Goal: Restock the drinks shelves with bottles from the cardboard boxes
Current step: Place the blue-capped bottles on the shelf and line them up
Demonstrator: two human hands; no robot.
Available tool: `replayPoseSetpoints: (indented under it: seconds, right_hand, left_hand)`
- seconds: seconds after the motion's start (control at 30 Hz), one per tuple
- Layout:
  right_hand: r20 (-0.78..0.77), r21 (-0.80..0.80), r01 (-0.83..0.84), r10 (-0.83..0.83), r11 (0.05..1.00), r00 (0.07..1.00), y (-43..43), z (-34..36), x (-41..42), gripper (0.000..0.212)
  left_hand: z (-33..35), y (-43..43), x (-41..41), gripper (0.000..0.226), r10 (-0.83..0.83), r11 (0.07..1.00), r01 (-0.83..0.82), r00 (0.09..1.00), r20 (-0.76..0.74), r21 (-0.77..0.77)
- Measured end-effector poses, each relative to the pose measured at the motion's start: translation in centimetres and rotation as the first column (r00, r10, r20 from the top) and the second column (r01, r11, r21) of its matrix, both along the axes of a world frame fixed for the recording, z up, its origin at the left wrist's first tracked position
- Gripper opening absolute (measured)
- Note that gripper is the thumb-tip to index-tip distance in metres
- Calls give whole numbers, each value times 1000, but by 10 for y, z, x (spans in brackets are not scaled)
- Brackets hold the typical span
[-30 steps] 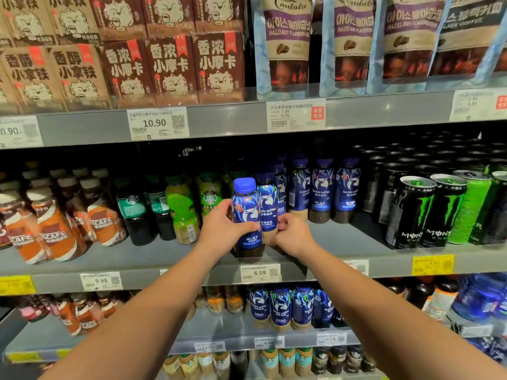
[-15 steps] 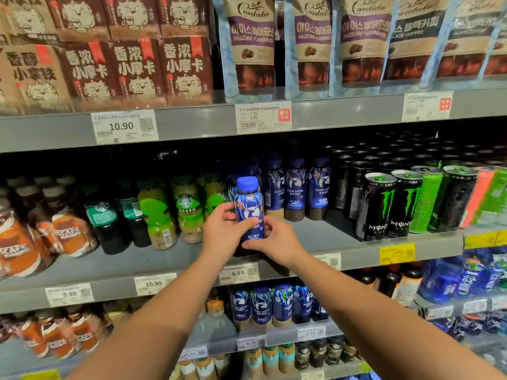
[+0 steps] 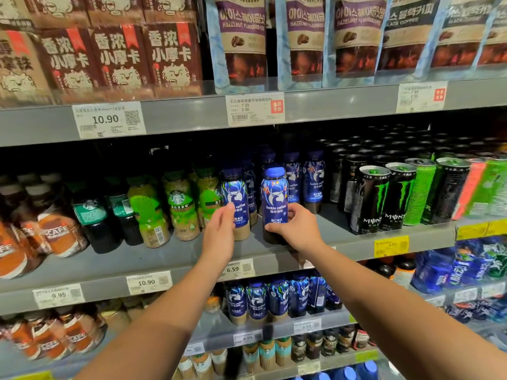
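Observation:
On the grey middle shelf (image 3: 343, 242), two blue-capped luckin coffee bottles stand upright at the front of their rows. My right hand (image 3: 297, 231) grips the dark-coffee bottle (image 3: 274, 196) low down, thumb across the label and fingers round its right side. To its left stands a lighter-coffee bottle (image 3: 235, 196). My left hand (image 3: 219, 234) touches that bottle's label with straight fingers. More blue bottles (image 3: 312, 179) line up behind them. No cardboard box is in view.
Green-labelled Starbucks bottles (image 3: 181, 212) and orange Nescafe bottles (image 3: 55, 231) stand to the left, and Monster cans (image 3: 384, 198) to the right. Coffee pouches and cartons fill the shelf above. The shelf below holds more blue bottles (image 3: 274, 297). Price tags line the shelf edges.
Both hands held one blue bottle before. Now my left hand has let go and moved to the neighbouring bottle on the left, while my right hand keeps hold of the dark-coffee bottle.

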State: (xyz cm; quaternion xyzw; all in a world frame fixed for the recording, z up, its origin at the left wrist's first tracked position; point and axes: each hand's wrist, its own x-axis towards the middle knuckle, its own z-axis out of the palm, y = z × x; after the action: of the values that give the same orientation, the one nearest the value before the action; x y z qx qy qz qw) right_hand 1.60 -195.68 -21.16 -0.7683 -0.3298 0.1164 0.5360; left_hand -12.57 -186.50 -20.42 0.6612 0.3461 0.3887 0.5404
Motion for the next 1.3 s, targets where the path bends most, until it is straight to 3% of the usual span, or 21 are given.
replayPoseSetpoints:
  seconds: [0.4, 0.67, 1.3]
  right_hand:
    - [8, -26, 61, -60, 998, 998, 11, 2, 17, 40]
    - [-21, -97, 16, -18, 995, 1000, 16, 3, 19, 46]
    - [-34, -160, 124, -130, 979, 991, 24, 1, 15, 42]
  left_hand:
    - [-10, 9, 6, 23, 57, 998, -58, 998, 21, 6]
    - [-13, 11, 9, 28, 91, 996, -91, 995, 29, 12]
    - [-9, 6, 4, 25, 108, 994, -105, 992, -68, 39]
